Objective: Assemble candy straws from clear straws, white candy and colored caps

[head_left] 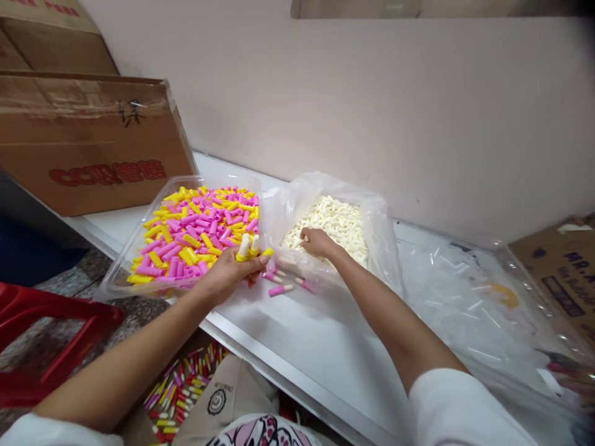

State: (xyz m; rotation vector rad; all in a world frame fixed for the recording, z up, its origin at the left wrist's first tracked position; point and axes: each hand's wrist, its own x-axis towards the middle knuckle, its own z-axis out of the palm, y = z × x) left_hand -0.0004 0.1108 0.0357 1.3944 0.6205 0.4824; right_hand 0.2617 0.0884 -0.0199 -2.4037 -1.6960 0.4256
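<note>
Several yellow plastic tubes (242, 255), at least two with white plugs standing out of their tops, are held in the fingers of my left hand (227, 272). That hand is over the near right corner of a clear tray (109, 272) filled with pink and yellow tubes (204, 226). My right hand (318, 241) reaches into a plastic-lined container (383, 241) of small cream-white plugs (334, 217). Its fingertips are pinched together among the plugs; what lies between them is too small to make out. A pink tube with a white plug (280, 290) lies on the table between my hands, near others.
Clear plastic bags of translucent tubes (465, 303) are on the right, before a printed carton (562, 272). Cardboard boxes (93, 148) stand at the left, above a red stool (56, 334). Colourful plugged tubes (181, 396) fill a container below the white table's edge (297, 378).
</note>
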